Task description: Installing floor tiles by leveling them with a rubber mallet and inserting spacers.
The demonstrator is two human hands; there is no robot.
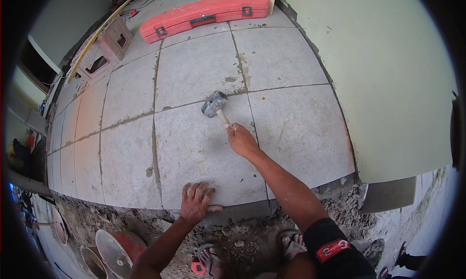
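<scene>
My right hand [241,141] is closed round the wooden handle of a rubber mallet [214,104]. The mallet's dark head, smeared with grey mortar, is over the far part of a large grey floor tile [194,138]; whether it touches the tile I cannot tell. Near that same tile's front edge, my left hand [195,204] rests with its fingers spread on the surface and its thumb out to the side. Mortar-filled joints run between this tile and the ones around it.
A long red plastic case [206,18] lies across the far tiles. Left of it stands a pinkish step stool [103,51] with a yellow straightedge [94,39] leaning on it. Buckets [112,250] stand at lower left on broken ground. A pale green wall [383,85] rises at right.
</scene>
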